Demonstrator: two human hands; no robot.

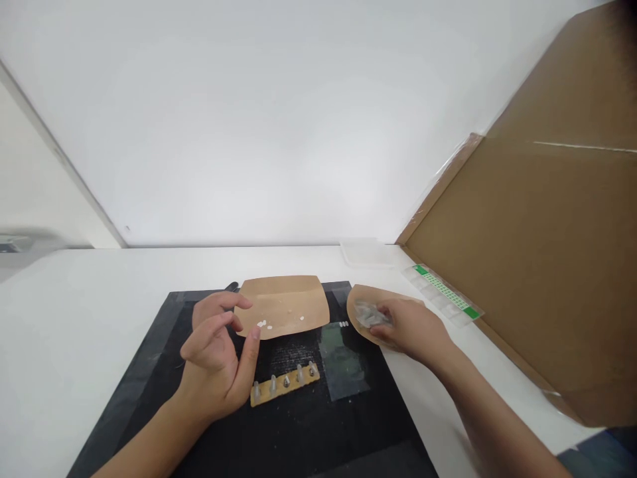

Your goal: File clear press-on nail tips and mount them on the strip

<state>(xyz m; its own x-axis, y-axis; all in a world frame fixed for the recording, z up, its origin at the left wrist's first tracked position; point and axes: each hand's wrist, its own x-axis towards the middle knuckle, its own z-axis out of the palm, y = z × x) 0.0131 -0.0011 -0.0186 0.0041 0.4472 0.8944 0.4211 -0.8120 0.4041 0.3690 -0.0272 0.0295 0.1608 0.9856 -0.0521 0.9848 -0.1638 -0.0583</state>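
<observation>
My left hand (219, 358) hovers over the left edge of a brown paper tray (283, 295), its fingers loosely curled and apart, holding nothing. Several small white bits (262, 324) lie in that tray. My right hand (411, 326) reaches into a second brown paper tray (361, 295). There its thumb and fingers are drawn in at a heap of clear plastic pieces (369, 313); what lies between the fingertips is hidden. In front of the first tray, a cardboard strip (284, 393) carries several small translucent cone-shaped pieces (273, 384) standing upright.
A black mat (318, 438) covers much of the white table (114, 318). On it lies a clear greenish film (346, 368), with three white bits (344, 324) by its top edge. A clear compartment box with a green label (445, 292) rests by the cardboard wall (537, 219) at right.
</observation>
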